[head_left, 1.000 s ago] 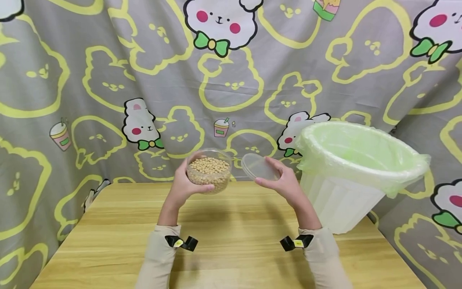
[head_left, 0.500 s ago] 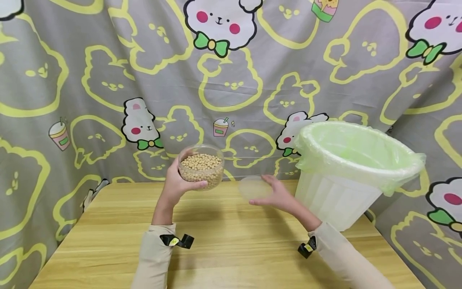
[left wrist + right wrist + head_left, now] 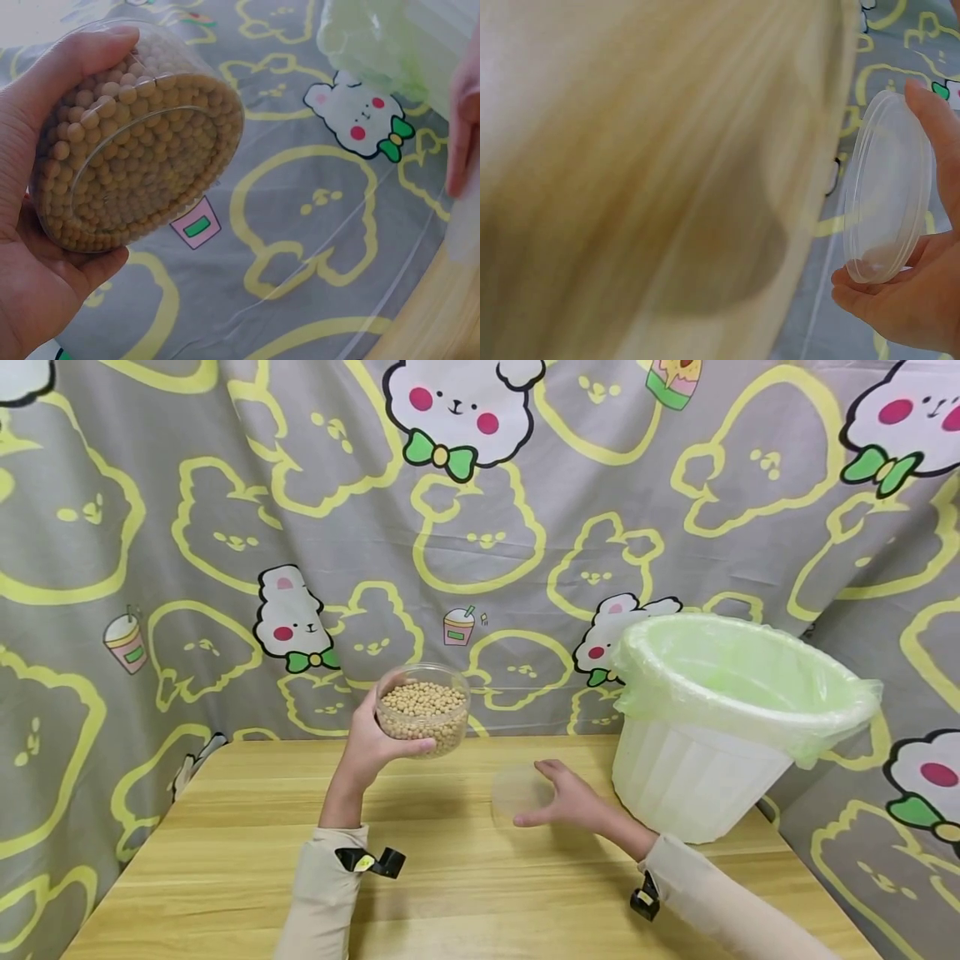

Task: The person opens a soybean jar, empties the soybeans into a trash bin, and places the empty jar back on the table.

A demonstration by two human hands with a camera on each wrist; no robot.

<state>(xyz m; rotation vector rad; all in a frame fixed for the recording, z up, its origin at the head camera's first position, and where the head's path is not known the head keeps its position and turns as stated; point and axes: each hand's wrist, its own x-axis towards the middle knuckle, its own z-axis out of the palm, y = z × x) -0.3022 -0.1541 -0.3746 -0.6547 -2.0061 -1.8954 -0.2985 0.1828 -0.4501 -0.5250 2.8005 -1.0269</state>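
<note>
L hand [image 3: 369, 747] is gripping a clear tub [image 3: 422, 720] of tan beans [image 3: 423, 697], thumb & fingers curling round its side, above the table [image 3: 457, 902]. R hand [image 3: 573, 799], fingers spread wide, is pinching a clear lid [image 3: 889, 187] by its edge. White bin [image 3: 675, 777] w/ green liner [image 3: 750, 668] is standing R of R hand. Yellow label [image 3: 364, 863] on L wrist cam [image 3: 391, 862] is showing; text too sm. to read.

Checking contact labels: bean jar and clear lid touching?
Apart. The head view shows wood tabletop between the bean jar, held in the left hand, and the clear lid, held in the right hand.
</note>
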